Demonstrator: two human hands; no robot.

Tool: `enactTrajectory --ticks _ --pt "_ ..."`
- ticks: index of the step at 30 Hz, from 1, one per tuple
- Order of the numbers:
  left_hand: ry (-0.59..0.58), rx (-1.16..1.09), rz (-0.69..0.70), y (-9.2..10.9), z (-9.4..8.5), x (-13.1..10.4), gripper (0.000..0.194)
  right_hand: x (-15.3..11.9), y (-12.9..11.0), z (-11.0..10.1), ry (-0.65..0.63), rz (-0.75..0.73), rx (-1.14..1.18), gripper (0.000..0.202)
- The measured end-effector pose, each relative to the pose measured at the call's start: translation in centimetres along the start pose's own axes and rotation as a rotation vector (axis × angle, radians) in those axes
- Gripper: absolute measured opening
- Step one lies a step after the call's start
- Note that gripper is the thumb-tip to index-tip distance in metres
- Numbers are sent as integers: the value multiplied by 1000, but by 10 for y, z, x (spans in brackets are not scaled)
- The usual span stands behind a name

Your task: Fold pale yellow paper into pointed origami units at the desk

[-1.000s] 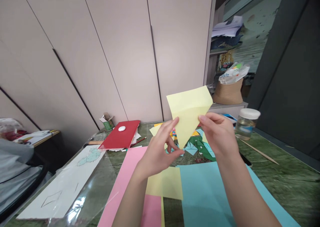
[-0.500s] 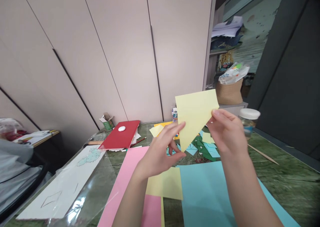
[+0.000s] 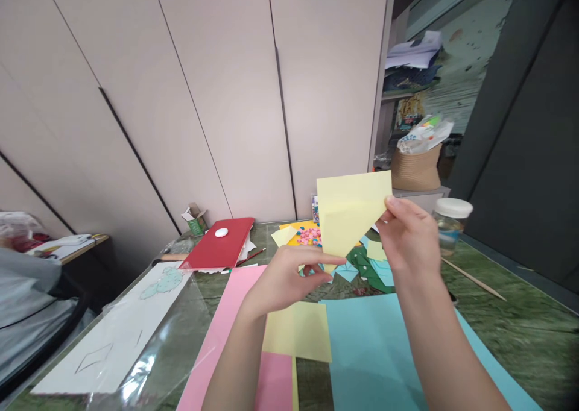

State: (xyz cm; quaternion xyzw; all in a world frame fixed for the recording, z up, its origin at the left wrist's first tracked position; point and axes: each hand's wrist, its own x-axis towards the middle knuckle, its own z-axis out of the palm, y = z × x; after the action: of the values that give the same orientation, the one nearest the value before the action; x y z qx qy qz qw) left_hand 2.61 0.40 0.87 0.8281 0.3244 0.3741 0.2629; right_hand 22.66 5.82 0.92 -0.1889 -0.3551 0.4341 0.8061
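Note:
My right hand (image 3: 414, 236) pinches the right edge of a pale yellow sheet of paper (image 3: 350, 209) between thumb and fingers. The sheet is held up above the table, with a straight top edge and a slanted lower right edge. A faint crease or bend crosses its middle. My left hand (image 3: 289, 278) is at the sheet's lower end, its index finger stretched across the bottom and its thumb apart below. The lower tip is partly hidden by these fingers. Beneath the hands lie another yellow sheet (image 3: 312, 332), a pink sheet (image 3: 226, 320) and a light blue sheet (image 3: 371, 345).
Behind the hands are blue paper pieces (image 3: 347, 271), green paper (image 3: 364, 266) and small pink beads or pellets (image 3: 309, 236). A red folder (image 3: 217, 242) and a white drawing sheet (image 3: 117, 326) lie left. A lidded jar (image 3: 450, 224) and wooden stick (image 3: 474, 280) are right.
The left thumb and index finger have spread apart, and the index finger has moved rightward over the sheet's lower end. The sheet has dropped slightly and now shows a bend. The right hand keeps its pinch.

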Motion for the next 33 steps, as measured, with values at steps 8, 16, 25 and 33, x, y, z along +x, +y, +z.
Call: enactTrajectory --ticks 8,16,25,33 --pt "42 58 -48 -1 0 0 33 2 11 3 73 -61 -76 20" --pt "269 3 -26 -9 -2 4 44 -9 -3 6 -521 222 -545 26" --pt "239 -7 9 -12 0 5 49 -21 12 14 -560 274 -490 21" --pt "106 68 64 -8 3 3 49 -7 -4 -1 -311 162 -321 14"
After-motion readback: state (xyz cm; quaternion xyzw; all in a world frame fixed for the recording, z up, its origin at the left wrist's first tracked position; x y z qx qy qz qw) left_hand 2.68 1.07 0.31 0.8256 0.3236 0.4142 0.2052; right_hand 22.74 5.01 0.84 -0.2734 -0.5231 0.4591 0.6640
